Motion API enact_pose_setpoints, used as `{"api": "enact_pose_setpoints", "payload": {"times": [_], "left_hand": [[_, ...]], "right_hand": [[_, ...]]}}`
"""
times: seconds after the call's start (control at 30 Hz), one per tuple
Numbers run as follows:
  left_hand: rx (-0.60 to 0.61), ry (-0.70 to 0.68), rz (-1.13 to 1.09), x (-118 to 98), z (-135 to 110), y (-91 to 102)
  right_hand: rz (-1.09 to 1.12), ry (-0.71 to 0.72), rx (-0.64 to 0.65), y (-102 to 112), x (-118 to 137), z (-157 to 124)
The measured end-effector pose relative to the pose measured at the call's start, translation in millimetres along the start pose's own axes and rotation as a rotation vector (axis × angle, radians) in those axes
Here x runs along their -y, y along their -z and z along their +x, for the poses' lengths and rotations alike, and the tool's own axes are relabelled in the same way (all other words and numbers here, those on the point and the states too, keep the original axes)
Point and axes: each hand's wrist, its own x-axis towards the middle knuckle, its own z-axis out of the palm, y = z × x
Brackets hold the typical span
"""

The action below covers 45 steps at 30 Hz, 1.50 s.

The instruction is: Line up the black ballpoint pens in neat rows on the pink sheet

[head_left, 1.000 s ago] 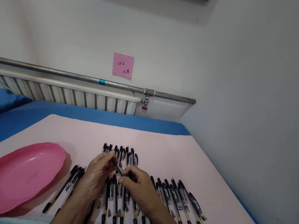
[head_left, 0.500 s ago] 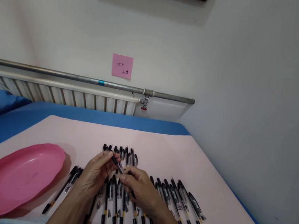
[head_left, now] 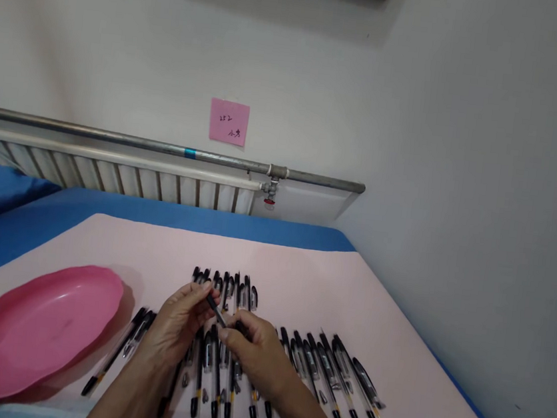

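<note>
In the middle of the head view, my left hand [head_left: 179, 322] pinches the black end of a slim pen [head_left: 217, 312] between thumb and fingertips. My right hand [head_left: 262, 356] grips the pen's lower part, so it slants down from left to right between both hands. A dark piece shows at the right hand's curled fingers; what it is I cannot make out. Beneath and around the hands lie several disassembled pens [head_left: 216, 390] with black caps and clear barrels. Small metallic tips [head_left: 205, 396] are scattered among them, partly hidden by my hands and forearms.
A pink oval tray [head_left: 37, 336] stands at the left. More pen parts [head_left: 328, 369] lie in a row at the right, and another group [head_left: 243, 292] lies behind the hands. The pink tabletop [head_left: 295, 278] meets a grey wall on the right; a radiator [head_left: 160, 185] runs behind.
My right hand has shifted slightly up and left along the pen, and less of the pen shows between the hands. The left hand keeps its pinch.
</note>
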Motion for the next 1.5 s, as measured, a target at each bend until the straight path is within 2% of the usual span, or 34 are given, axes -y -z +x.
{"api": "enact_pose_setpoints", "payload": {"times": [0.1, 0.23, 0.3, 0.5, 0.6, 0.77, 0.9, 1.07, 1.2, 1.33, 1.5], "left_hand": [[-0.005, -0.006, -0.028, 0.1, -0.5, -1.2], [0.075, 0.042, -0.072, -3.6, -4.8, -5.2], [0.074, 0.029, -0.048, -4.9, -5.5, -5.4], [-0.005, -0.014, 0.01, -3.2, -1.6, -1.2], [-0.041, -0.017, 0.008, -2.5, -1.0, -1.4], [0.035, 0.016, -0.044, -3.4, -3.8, -4.7], [-0.073, -0.014, -0.049, -5.4, -0.8, -2.6], [-0.25, -0.055, -0.216, -14.7, 9.7, 8.8], [-0.165, 0.024, -0.268, -17.1, 7.1, 7.3], [-0.022, 0.145, -0.115, -7.7, -3.1, -4.0], [0.044, 0.113, 0.056, 3.6, -5.9, -7.6]], "right_hand": [[-0.02, 0.018, -0.012, -0.6, 0.0, -0.1], [0.099, -0.081, 0.032, 3.9, -0.4, 0.9], [0.126, -0.092, 0.047, 5.5, -0.1, 1.1], [-0.061, 0.063, -0.042, 1.8, 1.7, -1.0], [-0.081, 0.073, -0.052, 0.7, 2.0, -1.3], [-0.075, 0.04, -0.044, 3.3, 2.2, 0.1], [-0.104, 0.058, -0.027, 3.1, 1.0, 0.0], [-0.13, 0.035, -0.034, 4.2, 1.0, -0.8], [-0.107, 0.019, -0.115, 6.6, 2.5, 0.8], [-0.1, 0.041, -0.15, 6.1, -0.1, 2.8], [-0.138, 0.073, -0.143, 3.9, -5.0, 2.9]]}}
